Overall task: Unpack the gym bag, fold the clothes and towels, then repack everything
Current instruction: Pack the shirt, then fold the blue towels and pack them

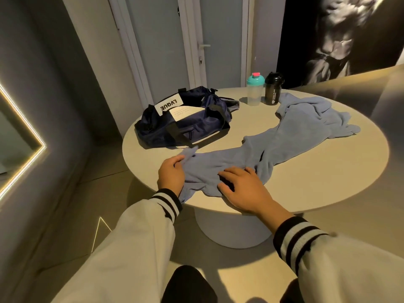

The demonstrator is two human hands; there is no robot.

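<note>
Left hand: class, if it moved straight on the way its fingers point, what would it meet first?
Beyond the blue towel it grips, the left hand would most likely meet the near side of the navy gym bag; depth is uncertain.

The gym bag point(185, 125) is navy blue with black straps and a white label lettered in black; the towel point(306, 127) is a plain pale blue; the table point(306, 182) under them is a warm cream. One shaker bottle point(254, 95) is clear with a teal lid and a pink cap, the black bottle point(273, 90) carries small white print; the left sleeve point(140, 237) and the right sleeve point(349, 272) are off-white, each ending in a black cuff banded with white stripes. The wall mural point(338, 36) is black and white; the door point(166, 40) has white frames around grey-blue panels.
</note>
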